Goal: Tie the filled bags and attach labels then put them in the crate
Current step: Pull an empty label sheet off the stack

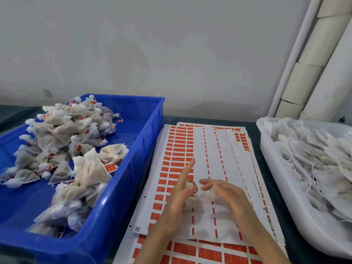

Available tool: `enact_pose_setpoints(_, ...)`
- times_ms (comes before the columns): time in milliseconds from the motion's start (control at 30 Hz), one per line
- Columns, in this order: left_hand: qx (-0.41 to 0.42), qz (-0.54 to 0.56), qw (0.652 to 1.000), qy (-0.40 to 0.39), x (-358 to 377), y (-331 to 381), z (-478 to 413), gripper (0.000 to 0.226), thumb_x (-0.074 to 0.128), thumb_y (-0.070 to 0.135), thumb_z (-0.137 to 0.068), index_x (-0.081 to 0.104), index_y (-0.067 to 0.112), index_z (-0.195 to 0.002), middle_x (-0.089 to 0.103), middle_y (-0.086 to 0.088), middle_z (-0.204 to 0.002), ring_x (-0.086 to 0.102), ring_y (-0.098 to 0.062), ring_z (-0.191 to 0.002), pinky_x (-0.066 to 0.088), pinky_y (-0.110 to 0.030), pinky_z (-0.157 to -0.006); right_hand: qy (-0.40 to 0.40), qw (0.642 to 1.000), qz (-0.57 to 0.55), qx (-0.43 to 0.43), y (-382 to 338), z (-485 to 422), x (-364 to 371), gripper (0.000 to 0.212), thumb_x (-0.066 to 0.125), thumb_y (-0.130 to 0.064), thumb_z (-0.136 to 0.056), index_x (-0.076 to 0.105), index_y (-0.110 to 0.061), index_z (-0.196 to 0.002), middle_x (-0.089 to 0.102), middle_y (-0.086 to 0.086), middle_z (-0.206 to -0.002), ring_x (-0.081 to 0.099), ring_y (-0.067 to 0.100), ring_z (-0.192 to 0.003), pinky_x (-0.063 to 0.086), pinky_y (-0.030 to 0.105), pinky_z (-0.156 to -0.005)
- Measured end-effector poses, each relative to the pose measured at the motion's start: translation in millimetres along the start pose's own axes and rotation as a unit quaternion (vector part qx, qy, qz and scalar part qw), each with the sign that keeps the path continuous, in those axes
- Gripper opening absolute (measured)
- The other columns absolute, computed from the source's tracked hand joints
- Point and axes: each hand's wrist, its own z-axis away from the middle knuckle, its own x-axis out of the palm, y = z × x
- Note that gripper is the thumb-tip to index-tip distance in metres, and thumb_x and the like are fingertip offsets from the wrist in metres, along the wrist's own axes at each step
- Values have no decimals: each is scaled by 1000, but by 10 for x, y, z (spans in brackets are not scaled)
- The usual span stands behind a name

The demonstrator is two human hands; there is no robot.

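A small white filled bag [192,201] sits between my two hands above the label sheets [202,149]. My left hand [181,191] holds its gathered top, index finger pointing up and the other fingers curled round the neck. My right hand [226,191] works at the bag's drawstring with curled fingertips; the motion is blurred. The sheets carry rows of orange labels [177,155], many peeled off. A blue crate [131,178] on the left holds several tied, labelled bags [76,149].
A white tub [282,197] on the right is heaped with untied white bags [314,159]. More label sheets [200,252] lie at the near edge. Cardboard tubes and a white pipe [308,60] lean in the back right corner. A wall stands close behind the table.
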Motion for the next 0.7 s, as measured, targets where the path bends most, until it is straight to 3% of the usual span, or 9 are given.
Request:
enact_pose_setpoints(67,0,-2,1000,-7,15,-16,19,63,41,75,-74,24,66,-134,28,50,-135,36,19,-124,43,-8,-87,-57,998,1,18,10,24,75,30,47,-40,-90,74,-28,-94,70,-16,-105,61,3,-105,44,9,-89)
enact_pose_setpoints(133,-9,-11,1000,0,24,-13,25,57,39,70,-80,23,64,-135,30,54,-129,35,27,-118,42,1,-76,-68,997,0,29,27,40,110,30,48,-43,-92,75,-30,-91,72,-11,-97,65,9,-99,48,16,-90)
enact_pose_setpoints(200,-15,-36,999,12,22,-25,15,54,37,70,-81,25,63,-133,33,53,-126,35,27,-115,45,-4,-75,-44,998,-4,36,21,49,108,36,48,-47,-91,76,-24,-87,73,-7,-91,66,10,-93,50,18,-89)
enact_pose_setpoints(267,-20,-70,997,28,19,-45,7,49,35,71,-79,32,62,-127,36,50,-123,39,24,-113,42,-12,-83,-5,999,1,34,-7,42,76,45,46,-54,-90,76,-21,-82,73,-5,-86,65,7,-88,45,11,-85)
enact_pose_setpoints(333,-22,-97,994,41,22,-68,-1,35,37,62,-82,41,57,-116,45,42,-115,45,16,-109,42,-16,-84,24,999,-16,33,-43,30,33,45,46,-54,-91,76,-23,-80,74,-5,-87,66,5,-89,40,10,-85)
enact_pose_setpoints(467,-7,-117,992,38,48,-85,8,10,47,46,-87,55,43,-92,58,21,-92,58,-1,-90,47,-12,-71,34,991,-106,74,-66,-9,-42,53,38,-50,-88,78,-15,-84,74,6,-90,69,18,-93,44,15,-83)
enact_pose_setpoints(533,2,-118,992,36,46,-102,10,5,53,40,-89,57,38,-89,59,19,-89,59,-3,-88,48,-11,-71,34,981,-154,110,-67,-22,-52,56,39,-52,-87,77,-11,-84,73,14,-90,70,25,-90,50,15,-75)
enact_pose_setpoints(700,6,-126,991,50,37,-128,2,7,58,31,-94,59,37,-90,60,21,-92,58,-1,-94,47,-8,-72,68,971,-188,132,-31,-59,-72,54,45,-53,-84,76,-10,-82,72,19,-90,70,32,-82,48,31,-80)
